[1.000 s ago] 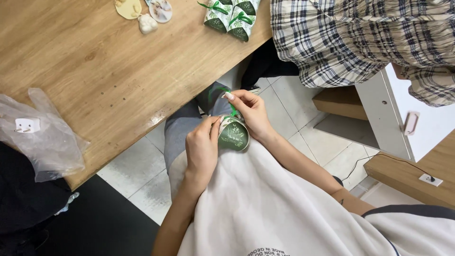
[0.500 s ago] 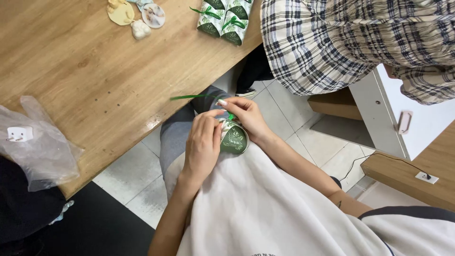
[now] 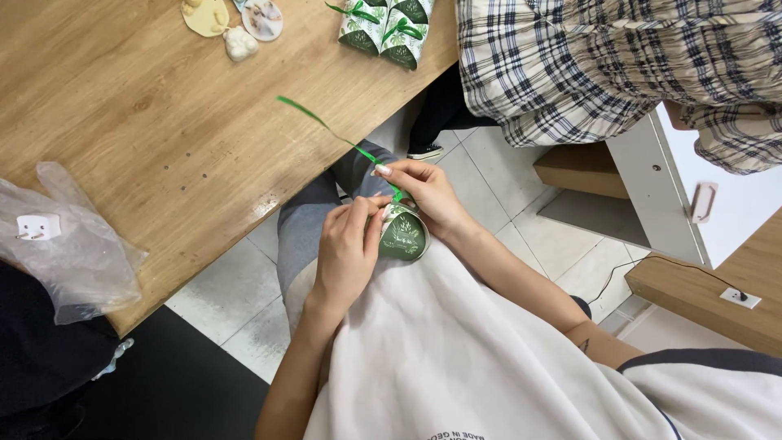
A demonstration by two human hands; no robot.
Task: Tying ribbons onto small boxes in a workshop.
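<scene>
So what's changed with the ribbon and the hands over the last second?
The green ribbon now stretches up-left over the table edge, drawn out by the right hand. The left hand still steadies the small green box on the lap. The finished boxes on the table stayed put.

Green pouch [image 3: 403, 236] half hidden behind both hands; gift bags [image 3: 384, 28] at 12 o'clock cut by top edge.

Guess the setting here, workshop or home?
Probably a small craft or gift-packing workroom, not certain. A wooden table holds finished green-and-white pouches and small plaster shapes; both hands tie green ribbon on another pouch; a second person sits alongside.
</scene>
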